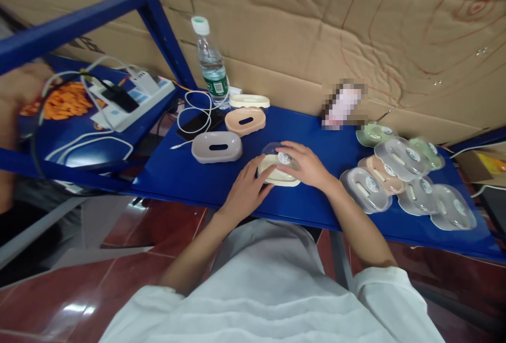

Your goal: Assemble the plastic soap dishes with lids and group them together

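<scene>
On the blue shelf in front of me lies a cream soap box with a clear lid. My right hand presses down on the lid from above. My left hand grips the cream base at its left side, thumb along the front edge. To the left stand three open bases without lids: a grey one, a peach one and a cream one. To the right lie several lidded boxes in green, peach and white, partly overlapping.
A water bottle stands at the back by a white cable and a dark phone. A power strip and orange items sit on the left shelf. A blue rack post rises there. Cardboard lines the back.
</scene>
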Demonstrator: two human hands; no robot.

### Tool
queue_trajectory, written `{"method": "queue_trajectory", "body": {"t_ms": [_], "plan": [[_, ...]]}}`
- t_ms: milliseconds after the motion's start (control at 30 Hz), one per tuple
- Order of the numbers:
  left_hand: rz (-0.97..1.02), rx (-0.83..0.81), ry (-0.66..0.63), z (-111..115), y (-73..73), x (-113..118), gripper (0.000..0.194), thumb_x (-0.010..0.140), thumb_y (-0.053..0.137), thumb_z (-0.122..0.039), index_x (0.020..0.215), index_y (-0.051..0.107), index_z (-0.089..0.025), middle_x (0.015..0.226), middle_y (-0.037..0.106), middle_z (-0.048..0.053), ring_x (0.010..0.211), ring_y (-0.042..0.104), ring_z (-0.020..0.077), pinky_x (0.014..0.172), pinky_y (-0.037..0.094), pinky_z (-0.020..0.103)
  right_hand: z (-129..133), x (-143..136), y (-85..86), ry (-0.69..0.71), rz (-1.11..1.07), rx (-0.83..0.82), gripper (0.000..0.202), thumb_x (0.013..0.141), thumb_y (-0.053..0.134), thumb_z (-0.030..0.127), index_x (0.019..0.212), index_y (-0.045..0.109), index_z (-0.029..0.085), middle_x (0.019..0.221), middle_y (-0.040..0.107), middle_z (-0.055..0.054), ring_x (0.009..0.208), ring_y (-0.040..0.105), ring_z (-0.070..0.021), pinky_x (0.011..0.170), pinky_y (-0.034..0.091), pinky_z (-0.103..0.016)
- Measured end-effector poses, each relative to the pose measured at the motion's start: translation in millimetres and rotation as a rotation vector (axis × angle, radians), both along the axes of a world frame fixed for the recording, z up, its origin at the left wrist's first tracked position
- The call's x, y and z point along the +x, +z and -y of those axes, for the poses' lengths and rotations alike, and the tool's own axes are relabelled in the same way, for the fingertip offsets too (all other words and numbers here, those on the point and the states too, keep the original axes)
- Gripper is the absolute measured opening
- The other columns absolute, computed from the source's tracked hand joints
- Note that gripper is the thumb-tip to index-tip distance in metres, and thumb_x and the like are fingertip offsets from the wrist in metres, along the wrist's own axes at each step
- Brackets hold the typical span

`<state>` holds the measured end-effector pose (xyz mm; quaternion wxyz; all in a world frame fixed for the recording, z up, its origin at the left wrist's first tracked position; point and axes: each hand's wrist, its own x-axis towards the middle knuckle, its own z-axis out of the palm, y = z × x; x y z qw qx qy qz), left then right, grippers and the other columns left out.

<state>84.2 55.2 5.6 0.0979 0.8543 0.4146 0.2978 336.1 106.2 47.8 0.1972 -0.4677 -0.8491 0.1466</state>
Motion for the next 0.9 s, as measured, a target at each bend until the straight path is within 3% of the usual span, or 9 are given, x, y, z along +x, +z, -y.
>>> {"method": "queue_trajectory", "body": {"t_ms": [167, 267, 333, 433, 533, 600, 700, 800, 900], "plan": [[-0.054, 0.019, -0.050, 3.0, 4.0, 3.7, 0.028, 0.108, 0.058, -0.027, 0.132, 0.073, -0.025, 0.169, 0.047, 0.016, 0.156, 0.047, 0.0385, 0.122, 0.049, 0.059, -16.6, 19.0, -5.0, -0.162, 0.051, 0.164, 0.043, 0.113, 0.046, 0.047, 0.138, 0.073, 0.025, 0.156, 0.064, -0.014, 0.146, 0.058, -0.0351, 0.116, 0.049, -0.058], [-0.036, 0.095, -0.035, -4.2, 8.4, -13.5, 0.033, 0.109, 0.058, -0.030, 0.139, 0.069, -0.026, 0.168, 0.049, 0.016, 0.156, 0.048, 0.0359, 0.125, 0.045, 0.060, -21.1, 24.2, -3.3, -0.238, 0.061, 0.231, 0.043, 0.114, 0.041, 0.041, 0.135, 0.074, 0.021, 0.153, 0.065, -0.016, 0.143, 0.059, -0.0360, 0.115, 0.048, -0.058], [-0.028, 0.149, 0.045, -14.7, 11.0, -39.2, 0.041, 0.108, 0.058, -0.029, 0.149, 0.062, -0.024, 0.166, 0.050, 0.018, 0.156, 0.049, 0.0351, 0.127, 0.042, 0.061, -17.3, 23.4, 2.9, -0.195, 0.079, 0.250, 0.043, 0.114, 0.043, 0.040, 0.136, 0.073, 0.020, 0.153, 0.065, -0.017, 0.143, 0.057, -0.0363, 0.115, 0.047, -0.057], [-0.107, 0.200, 0.244, -29.7, 12.0, -83.4, 0.035, 0.106, 0.063, -0.031, 0.139, 0.069, -0.022, 0.158, 0.059, 0.020, 0.152, 0.051, 0.0422, 0.127, 0.034, 0.072, -2.5, 18.2, 12.4, -0.033, 0.110, 0.206, 0.039, 0.114, 0.047, 0.042, 0.126, 0.077, 0.021, 0.136, 0.074, -0.015, 0.132, 0.064, -0.0334, 0.111, 0.050, -0.052], [-0.113, 0.195, 0.245, -31.1, 12.6, -99.9, 0.025, 0.107, 0.059, -0.025, 0.128, 0.073, -0.024, 0.128, 0.078, 0.012, 0.127, 0.071, 0.0347, 0.123, 0.039, 0.067, 14.7, 12.4, 12.0, 0.074, 0.088, 0.069, 0.040, 0.114, 0.046, 0.045, 0.124, 0.077, 0.022, 0.116, 0.079, -0.012, 0.113, 0.072, -0.0293, 0.104, 0.054, -0.047], [-0.043, 0.209, 0.174, -25.1, 15.7, -85.6, 0.024, 0.108, 0.060, -0.025, 0.128, 0.072, -0.024, 0.123, 0.080, 0.009, 0.118, 0.074, 0.0288, 0.118, 0.047, 0.055, 22.1, 10.5, 8.3, 0.100, 0.011, -0.012, 0.044, 0.116, 0.041, 0.041, 0.147, 0.065, 0.023, 0.129, 0.077, -0.013, 0.118, 0.073, -0.0281, 0.105, 0.057, -0.047], [0.006, 0.226, 0.008, -16.4, 23.0, -40.4, 0.027, 0.108, 0.059, -0.023, 0.132, 0.071, -0.025, 0.127, 0.079, 0.008, 0.116, 0.074, 0.0242, 0.102, 0.055, 0.041, 24.4, 13.9, 8.5, 0.041, -0.157, -0.001, 0.053, 0.116, 0.033, 0.036, 0.168, 0.040, 0.027, 0.156, 0.062, -0.013, 0.135, 0.067, -0.0264, 0.113, 0.056, -0.048], [-0.089, 0.235, -0.117, -16.5, 28.6, 3.1, 0.033, 0.108, 0.055, -0.016, 0.136, 0.070, -0.024, 0.129, 0.079, 0.008, 0.115, 0.074, 0.0250, 0.098, 0.054, 0.041, 22.4, 23.0, 15.3, -0.058, -0.277, 0.094, 0.052, 0.117, 0.032, 0.041, 0.166, 0.044, 0.030, 0.161, 0.057, -0.011, 0.146, 0.059, -0.0265, 0.122, 0.051, -0.052], [-0.182, 0.191, -0.166, -22.4, 30.4, 26.1, 0.037, 0.107, 0.052, -0.013, 0.137, 0.070, -0.024, 0.132, 0.077, 0.009, 0.117, 0.073, 0.0264, 0.099, 0.054, 0.043, 23.8, 30.9, 14.0, -0.037, -0.202, 0.054, 0.052, 0.114, 0.042, 0.053, 0.159, 0.056, 0.030, 0.164, 0.055, -0.012, 0.154, 0.052, -0.0298, 0.128, 0.045, -0.056]]}}
